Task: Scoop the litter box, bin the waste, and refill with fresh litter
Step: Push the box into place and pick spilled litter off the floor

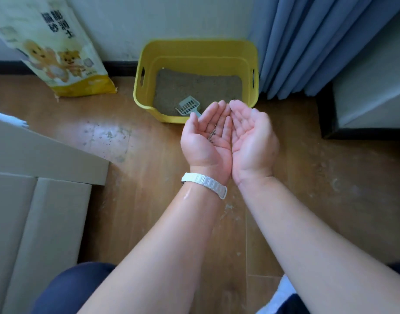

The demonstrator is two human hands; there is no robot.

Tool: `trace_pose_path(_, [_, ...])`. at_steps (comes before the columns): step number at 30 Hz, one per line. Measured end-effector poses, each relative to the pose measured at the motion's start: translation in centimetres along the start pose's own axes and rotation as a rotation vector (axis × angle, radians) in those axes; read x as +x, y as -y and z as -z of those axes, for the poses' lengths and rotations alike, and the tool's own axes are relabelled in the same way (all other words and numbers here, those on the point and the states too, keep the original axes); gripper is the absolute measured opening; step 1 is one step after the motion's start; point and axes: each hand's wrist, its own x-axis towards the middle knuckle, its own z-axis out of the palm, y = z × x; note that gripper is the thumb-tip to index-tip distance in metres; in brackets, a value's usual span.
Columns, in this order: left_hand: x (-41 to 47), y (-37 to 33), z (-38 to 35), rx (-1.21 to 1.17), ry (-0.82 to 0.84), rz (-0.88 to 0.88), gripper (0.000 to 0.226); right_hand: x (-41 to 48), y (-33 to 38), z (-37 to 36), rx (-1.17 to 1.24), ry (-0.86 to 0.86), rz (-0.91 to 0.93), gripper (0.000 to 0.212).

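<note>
While a few small dark bits (211, 135) lie in the hollow of the left hand (205, 137), both hands are held palm up and pressed side by side into one shallow cup. The right hand (251, 134) is bare. Neither hand grips anything; the fingers are only gently curved. Whether the bits are litter grains or waste I cannot tell.

Just beyond the fingertips stands the yellow litter box (194, 48), with grey litter (194, 87) across its floor. A pale blue scoop (188, 106) rests on the litter near the box's front wall, and its handle runs behind the left fingertips. Far off to the left and beyond the cup, a litter bag (58, 53) leans against the wall. To the left and nearer the person lie cardboard flaps (47, 150); a blue curtain (319, 41) hangs beyond on the right. No bin shows, unless the cardboard serves as one.

This looks like an early or in-between step: loose bits gathered by hand, the scoop untouched. The next move calls for keeping the palms sealed and level until they are over the right place, then tipping them out. Only then is a hand free for the scoop handle.
</note>
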Motion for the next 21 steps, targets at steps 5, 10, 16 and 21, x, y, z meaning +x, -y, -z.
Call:
trace_pose_path(5, [-8.7,-3.8,-8.7,0.009,0.026,0.002,0.049,-6.2,8.7,-7.1,0.028,0.006,0.019,0.035])
trace_pose_path(10, [-17.8,-7.6,-17.3,-0.002,0.075,-0.001,0.048,-12.4,17.3,-14.1,-0.005,0.025,0.073,0.035])
trace_pose_path(16, [-27.8,-10.7,-25.5,-0.013,0.086,-0.012,0.045,-19.6,26.3,-20.5,0.007,0.042,0.09,0.038])
trace_pose_path(21, [-35.2,-11.5,-31.0,-0.019,0.075,0.011,0.043,-24.8,33.0,-23.3,-0.006,0.033,0.094,0.036])
